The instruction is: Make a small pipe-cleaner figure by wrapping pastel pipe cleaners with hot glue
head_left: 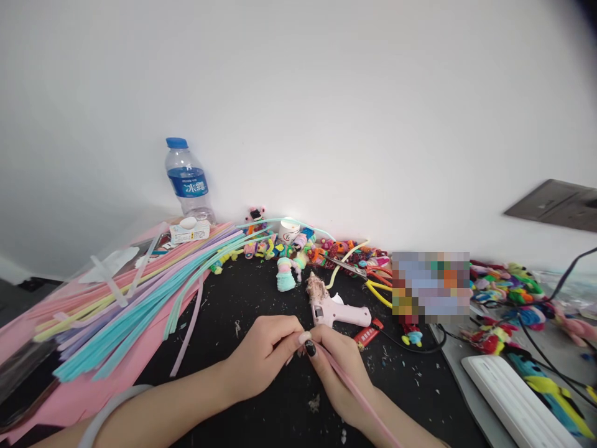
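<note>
Head view: a long, thin, pink fuzzy strip (357, 393) in the grip, most of its visible length apparently unworked.
Left of the grip fans a bundle of pastel fuzzy strips (140, 323), seemingly unused; the left hand (268, 358) bunches its fingertips at the strip's near end (whether they have hold of it, I cannot tell). Just beyond the grip stands a small fuzzy turquoise-and-cream piece (285, 278), apparently formed already. Pinched tight, the right hand's (338, 367) thumb and fingers hold the strip, hiding whatever shape has begun. Farther right, beyond the grip, lies a pale pink plastic glue gun (346, 313); a pixelated patch masks things past it, and the strip's tail leaves by the bottom edge.
</note>
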### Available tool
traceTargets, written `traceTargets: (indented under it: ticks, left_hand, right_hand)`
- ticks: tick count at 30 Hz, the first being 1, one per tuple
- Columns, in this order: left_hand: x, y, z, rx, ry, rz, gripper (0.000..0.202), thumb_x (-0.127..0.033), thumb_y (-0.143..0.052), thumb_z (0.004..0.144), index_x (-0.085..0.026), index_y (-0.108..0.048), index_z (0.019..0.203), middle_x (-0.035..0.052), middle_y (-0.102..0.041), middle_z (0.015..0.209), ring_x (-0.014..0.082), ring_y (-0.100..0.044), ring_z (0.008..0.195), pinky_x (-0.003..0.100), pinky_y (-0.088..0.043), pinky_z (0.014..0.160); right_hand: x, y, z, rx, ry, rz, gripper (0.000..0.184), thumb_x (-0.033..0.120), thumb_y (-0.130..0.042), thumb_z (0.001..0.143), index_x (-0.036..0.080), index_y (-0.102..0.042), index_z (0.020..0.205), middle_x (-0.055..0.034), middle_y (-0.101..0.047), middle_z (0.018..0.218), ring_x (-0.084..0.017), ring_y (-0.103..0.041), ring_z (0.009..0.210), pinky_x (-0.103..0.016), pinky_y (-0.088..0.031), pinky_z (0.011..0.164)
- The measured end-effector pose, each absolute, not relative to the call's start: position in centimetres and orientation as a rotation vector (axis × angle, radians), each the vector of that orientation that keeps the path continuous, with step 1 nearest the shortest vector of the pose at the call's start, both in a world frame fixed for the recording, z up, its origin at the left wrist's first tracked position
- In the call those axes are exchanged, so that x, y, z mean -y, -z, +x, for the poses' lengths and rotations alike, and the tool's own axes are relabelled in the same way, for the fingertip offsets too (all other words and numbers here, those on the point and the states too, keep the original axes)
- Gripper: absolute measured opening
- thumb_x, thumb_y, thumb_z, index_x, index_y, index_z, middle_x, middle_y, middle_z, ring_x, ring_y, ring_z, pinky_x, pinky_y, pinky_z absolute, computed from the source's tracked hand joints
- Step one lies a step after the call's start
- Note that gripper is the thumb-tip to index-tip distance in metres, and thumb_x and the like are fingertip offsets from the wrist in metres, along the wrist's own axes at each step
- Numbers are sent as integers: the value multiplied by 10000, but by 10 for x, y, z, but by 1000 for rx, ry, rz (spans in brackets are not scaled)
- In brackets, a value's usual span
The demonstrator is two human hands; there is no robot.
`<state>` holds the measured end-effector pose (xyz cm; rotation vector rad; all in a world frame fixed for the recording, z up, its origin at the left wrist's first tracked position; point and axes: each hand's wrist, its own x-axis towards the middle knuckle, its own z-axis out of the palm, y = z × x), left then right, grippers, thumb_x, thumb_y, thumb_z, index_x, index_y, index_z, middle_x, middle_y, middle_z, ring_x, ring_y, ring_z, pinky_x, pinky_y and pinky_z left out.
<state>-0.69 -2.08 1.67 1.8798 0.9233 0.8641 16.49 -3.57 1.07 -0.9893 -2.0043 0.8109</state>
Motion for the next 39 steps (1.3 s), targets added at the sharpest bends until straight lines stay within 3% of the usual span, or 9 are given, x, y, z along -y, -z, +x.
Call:
traceTargets:
  ticks: [8,13,19,23,30,39]
  left_hand:
    - [36,-13,6,-913,-856,1574,398,-378,-306,957,-169,-412,635,-35,-410,575,94,-380,537,224,-299,514]
    - [28,-12,8,-730,-722,1135,364,-446,-392,918,-175,-392,675,-66,-347,547,58,-270,439,204,-176,400]
    - [17,-6,5,-516,-607,826,318,-419,-448,897,-164,-425,708,-68,-404,510,31,-256,370,197,-155,390]
    - [17,-6,5,-545,-635,842,318,-416,-469,892,-166,-417,702,-70,-418,520,23,-253,364,192,-166,387]
    - [17,-7,8,-687,-743,1023,365,-463,-476,876,-166,-414,673,-82,-372,500,32,-256,382,179,-186,374]
    - [22,-7,8,-742,-806,1201,329,-439,-395,919,-162,-433,745,-51,-450,603,41,-311,424,181,-237,403]
  right_hand:
    - [37,-10,156,1785,-944,-1061,377,355,-336,958,194,-473,646,13,-425,550,-121,-372,495,-259,-314,467]
    - [33,-6,159,1741,-945,-1106,366,347,-356,954,199,-429,628,33,-376,550,-109,-333,491,-252,-284,451]
    - [27,-5,168,1908,-796,-983,288,305,-373,941,196,-504,709,-18,-491,624,-144,-436,553,-277,-361,519]
    - [25,-7,168,1932,-806,-999,275,302,-388,933,200,-494,701,-20,-496,622,-148,-447,554,-280,-365,519]
    - [28,-8,162,1803,-992,-1109,349,387,-372,942,215,-411,640,10,-386,574,-125,-335,515,-268,-289,449]
    - [32,-6,156,1690,-1036,-1121,368,447,-354,938,209,-447,672,-2,-398,574,-134,-348,515,-266,-299,430]
